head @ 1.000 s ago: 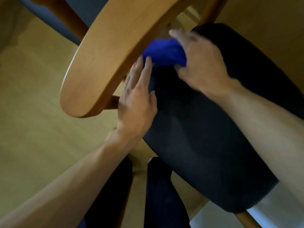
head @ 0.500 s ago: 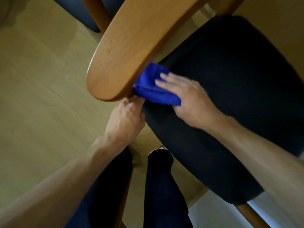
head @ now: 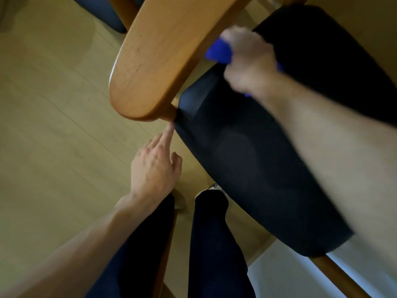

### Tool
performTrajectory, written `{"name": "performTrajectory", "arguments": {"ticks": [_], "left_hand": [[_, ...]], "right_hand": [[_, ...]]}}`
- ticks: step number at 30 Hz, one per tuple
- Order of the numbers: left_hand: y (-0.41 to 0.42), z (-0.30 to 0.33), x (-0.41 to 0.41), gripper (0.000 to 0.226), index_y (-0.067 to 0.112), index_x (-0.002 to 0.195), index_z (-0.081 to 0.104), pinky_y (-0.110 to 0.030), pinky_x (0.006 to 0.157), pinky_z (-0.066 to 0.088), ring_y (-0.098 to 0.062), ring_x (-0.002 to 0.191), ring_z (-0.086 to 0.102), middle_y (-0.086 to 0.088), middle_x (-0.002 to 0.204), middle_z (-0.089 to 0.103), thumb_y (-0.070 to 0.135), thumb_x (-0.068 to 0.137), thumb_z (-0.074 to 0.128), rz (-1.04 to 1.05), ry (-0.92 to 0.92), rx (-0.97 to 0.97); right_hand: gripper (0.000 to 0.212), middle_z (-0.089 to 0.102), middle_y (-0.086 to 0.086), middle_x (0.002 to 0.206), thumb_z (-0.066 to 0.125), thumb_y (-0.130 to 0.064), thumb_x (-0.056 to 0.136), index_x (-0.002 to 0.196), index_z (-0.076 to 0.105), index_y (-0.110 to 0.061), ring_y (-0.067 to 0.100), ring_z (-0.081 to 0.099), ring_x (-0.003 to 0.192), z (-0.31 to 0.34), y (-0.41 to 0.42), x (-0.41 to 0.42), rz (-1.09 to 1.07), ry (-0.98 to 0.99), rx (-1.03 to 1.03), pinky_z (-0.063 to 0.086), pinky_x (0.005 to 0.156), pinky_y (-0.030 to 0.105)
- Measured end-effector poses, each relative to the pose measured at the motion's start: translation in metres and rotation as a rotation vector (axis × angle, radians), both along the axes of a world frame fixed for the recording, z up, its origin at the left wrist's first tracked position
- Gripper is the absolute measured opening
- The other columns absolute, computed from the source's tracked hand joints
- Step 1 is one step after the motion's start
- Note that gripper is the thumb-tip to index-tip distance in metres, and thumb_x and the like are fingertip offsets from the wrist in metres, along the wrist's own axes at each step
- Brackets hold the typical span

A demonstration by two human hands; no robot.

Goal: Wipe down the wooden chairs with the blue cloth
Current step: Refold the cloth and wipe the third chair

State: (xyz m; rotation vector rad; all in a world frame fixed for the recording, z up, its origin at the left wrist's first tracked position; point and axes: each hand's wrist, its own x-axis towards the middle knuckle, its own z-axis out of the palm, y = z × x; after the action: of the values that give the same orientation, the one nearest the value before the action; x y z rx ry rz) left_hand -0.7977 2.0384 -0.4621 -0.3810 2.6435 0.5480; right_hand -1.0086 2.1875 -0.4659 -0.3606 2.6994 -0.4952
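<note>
**Two hands working one chair: cloth against the backrest's inner face**

Two hands are sharing the job. The right hand (head: 247, 59) is bunching the blue cloth (head: 219, 51) under curled fingers; motion blur is hiding exactly how the grip is closing, but the cloth is bulging out from beneath the palm, with a sliver of blue also peeking past the wrist. The cloth is sitting just behind the curved wooden backrest (head: 163, 54), where the rail is meeting the dark seat cushion (head: 247, 151), probably so the wipe is reaching the rail's inner side, which is harder to get at from above.

The left hand (head: 154, 166) is holding nothing: its fingers are loosely spread, and one extended fingertip is touching the seat edge just beneath the rounded end of the backrest, apparently steadying the chair against the push of the wiping.

Farther out, the person's dark trouser legs (head: 210, 244) are standing close beside the seat on the pale wood floor (head: 53, 125). Another dark-cushioned chair (head: 103, 11) is showing at the top edge, seemingly waiting its turn, so the task is looking only partly done.
</note>
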Motion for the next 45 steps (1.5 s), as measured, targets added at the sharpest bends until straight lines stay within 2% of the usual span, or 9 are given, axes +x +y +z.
{"name": "performTrajectory", "arguments": {"ticks": [11, 16, 22, 26, 31, 36, 38, 41, 45], "left_hand": [[0.001, 0.002, -0.003, 0.076, 0.018, 0.153, 0.024, -0.032, 0.117, 0.027, -0.017, 0.142, 0.031, -0.001, 0.156, 0.029, 0.001, 0.084, 0.052, 0.059, 0.001, 0.061], [0.005, 0.001, -0.001, 0.081, 0.020, 0.154, 0.018, -0.028, 0.111, 0.030, -0.017, 0.140, 0.033, 0.001, 0.157, 0.029, 0.004, 0.083, 0.054, 0.109, -0.017, 0.129], [0.006, -0.003, 0.002, 0.083, 0.021, 0.154, 0.017, -0.026, 0.105, 0.034, -0.019, 0.137, 0.038, 0.003, 0.157, 0.029, 0.001, 0.081, 0.051, 0.118, 0.020, 0.136], [-0.003, -0.003, -0.002, 0.081, 0.022, 0.151, 0.030, -0.031, 0.108, 0.033, -0.021, 0.138, 0.037, -0.001, 0.151, 0.040, -0.010, 0.078, 0.046, 0.156, 0.063, 0.144], [-0.013, -0.006, -0.005, 0.078, 0.018, 0.149, 0.035, -0.044, 0.113, 0.027, -0.023, 0.146, 0.020, -0.004, 0.151, 0.040, -0.014, 0.079, 0.047, 0.076, 0.066, 0.139], [-0.006, -0.002, 0.004, 0.080, 0.012, 0.152, 0.023, -0.021, 0.116, 0.007, -0.020, 0.148, 0.016, -0.004, 0.158, 0.026, -0.001, 0.078, 0.052, 0.002, 0.038, 0.280], [-0.004, 0.004, 0.012, 0.074, 0.010, 0.152, 0.024, -0.032, 0.121, 0.011, -0.019, 0.148, 0.016, -0.006, 0.158, 0.024, 0.017, 0.082, 0.049, -0.076, 0.056, 0.475], [-0.008, 0.008, 0.020, 0.078, 0.007, 0.151, 0.024, -0.042, 0.115, 0.027, -0.020, 0.143, 0.029, -0.007, 0.154, 0.033, 0.046, 0.088, 0.048, -0.052, 0.173, 0.614], [-0.022, -0.002, 0.006, 0.066, 0.013, 0.131, 0.046, -0.032, 0.092, 0.044, -0.019, 0.112, 0.055, -0.001, 0.122, 0.057, 0.043, 0.077, 0.070, 0.263, 0.180, 0.428]], "right_hand": [[0.075, 0.044, -0.012, 0.151, 0.069, 0.010, 0.075, 0.136, 0.056, -0.033, 0.007, 0.031, 0.144, 0.016, 0.082, 0.145, 0.476, -0.241, -0.177, 0.022, 0.116, 0.037], [0.070, 0.047, -0.015, 0.145, 0.061, 0.012, 0.080, 0.136, 0.058, -0.030, -0.011, 0.036, 0.135, 0.033, 0.077, 0.129, 0.179, -0.348, -0.353, 0.021, 0.113, 0.008], [0.045, 0.056, 0.002, 0.138, 0.058, -0.004, 0.086, 0.129, 0.058, -0.016, 0.019, 0.052, 0.127, 0.014, -0.011, 0.042, -0.084, 0.062, -0.284, 0.036, 0.104, 0.021], [0.049, 0.054, -0.008, 0.141, 0.060, -0.003, 0.084, 0.128, 0.060, -0.026, 0.012, 0.040, 0.138, -0.010, -0.027, 0.092, 0.125, 0.087, -0.080, 0.030, 0.111, 0.037], [0.069, 0.058, -0.007, 0.139, 0.068, 0.010, 0.066, 0.125, 0.066, -0.025, 0.015, 0.044, 0.135, 0.002, 0.034, 0.164, 0.205, -0.011, -0.171, 0.030, 0.107, 0.037], [0.072, 0.057, -0.013, 0.137, 0.063, 0.011, 0.066, 0.126, 0.066, -0.027, 0.006, 0.044, 0.133, 0.031, 0.078, 0.179, 0.367, -0.287, -0.173, 0.029, 0.111, 0.030], [0.071, 0.056, -0.011, 0.133, 0.065, 0.006, 0.068, 0.131, 0.056, -0.027, 0.009, 0.049, 0.123, 0.039, 0.064, 0.157, 0.309, -0.321, -0.198, 0.033, 0.104, 0.017], [0.058, 0.043, -0.002, 0.131, 0.070, -0.006, 0.068, 0.120, 0.047, -0.020, 0.014, 0.055, 0.101, 0.042, 0.016, 0.116, 0.388, -0.197, -0.284, 0.052, 0.079, 0.029], [0.053, 0.044, 0.007, 0.125, 0.075, -0.013, 0.071, 0.119, 0.051, -0.015, 0.011, 0.049, 0.094, 0.025, -0.028, 0.079, 0.574, -0.083, -0.244, 0.046, 0.076, 0.021]]}}
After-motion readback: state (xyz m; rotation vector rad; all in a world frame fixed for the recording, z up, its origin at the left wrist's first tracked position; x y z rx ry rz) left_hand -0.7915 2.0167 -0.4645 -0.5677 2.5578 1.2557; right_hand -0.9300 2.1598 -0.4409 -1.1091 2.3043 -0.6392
